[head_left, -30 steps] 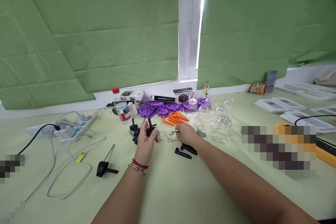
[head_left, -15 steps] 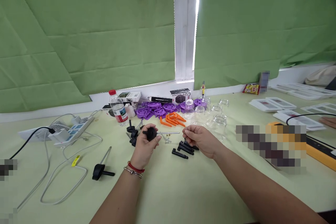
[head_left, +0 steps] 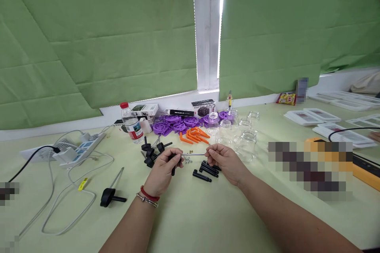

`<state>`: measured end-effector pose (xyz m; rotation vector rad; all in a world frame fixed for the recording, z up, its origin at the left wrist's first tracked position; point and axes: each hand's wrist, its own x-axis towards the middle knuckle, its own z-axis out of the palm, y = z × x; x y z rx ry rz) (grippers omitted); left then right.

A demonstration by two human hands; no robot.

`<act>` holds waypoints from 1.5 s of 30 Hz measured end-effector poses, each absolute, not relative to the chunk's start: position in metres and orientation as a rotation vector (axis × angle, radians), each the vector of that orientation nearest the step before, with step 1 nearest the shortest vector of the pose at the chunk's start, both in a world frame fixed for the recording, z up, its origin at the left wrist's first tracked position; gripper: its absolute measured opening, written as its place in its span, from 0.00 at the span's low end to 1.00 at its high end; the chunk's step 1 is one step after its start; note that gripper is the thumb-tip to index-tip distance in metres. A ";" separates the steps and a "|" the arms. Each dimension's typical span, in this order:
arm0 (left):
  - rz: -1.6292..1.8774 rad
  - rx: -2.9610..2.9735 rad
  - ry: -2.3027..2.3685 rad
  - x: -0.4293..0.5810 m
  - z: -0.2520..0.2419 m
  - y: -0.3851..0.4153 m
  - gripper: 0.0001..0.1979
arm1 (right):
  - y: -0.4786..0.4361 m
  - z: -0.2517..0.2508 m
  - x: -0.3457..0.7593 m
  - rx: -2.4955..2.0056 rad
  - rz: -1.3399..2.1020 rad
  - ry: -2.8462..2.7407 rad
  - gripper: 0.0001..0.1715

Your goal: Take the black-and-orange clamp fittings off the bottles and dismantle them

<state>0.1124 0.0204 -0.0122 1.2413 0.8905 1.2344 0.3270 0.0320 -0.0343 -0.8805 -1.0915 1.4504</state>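
Observation:
My left hand (head_left: 166, 166) is closed around a black plastic crank part (head_left: 173, 170) with a thin metal rod (head_left: 192, 154) sticking out to the right. At the rod's far end, my right hand (head_left: 222, 161) is closed in a pinch; whether a small piece sits between the fingertips is hidden. Just below lie several black handle pieces (head_left: 202, 176). Tiny silver screws or nuts (head_left: 189, 161) and brass ones (head_left: 191, 151) are scattered behind the rod. More black crank parts with rods (head_left: 150, 153) lie left of my left hand, and a single one (head_left: 108, 197) is nearer the front.
Behind my hands are orange bent pieces (head_left: 194, 136), purple discs (head_left: 162, 128) and clear jars (head_left: 248, 138). A water bottle (head_left: 132, 124) stands left of the discs. A power strip (head_left: 86, 148) and loose cables (head_left: 95, 193) lie left; white-framed cards (head_left: 311, 116) and an orange-black device (head_left: 365, 172) lie right.
The black crank part has turned in my left hand, its handle now pointing down. My right fingertips have come together with the rod's end, where a small gap was before.

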 end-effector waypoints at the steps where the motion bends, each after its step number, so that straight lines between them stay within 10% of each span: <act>1: 1.238 1.204 0.893 0.112 -0.012 0.020 0.10 | 0.033 -0.035 0.328 -0.919 1.418 -1.107 0.16; 45: 1.318 0.919 0.982 0.130 -0.027 0.022 0.07 | 0.033 -0.037 0.331 -1.114 1.243 -1.286 0.17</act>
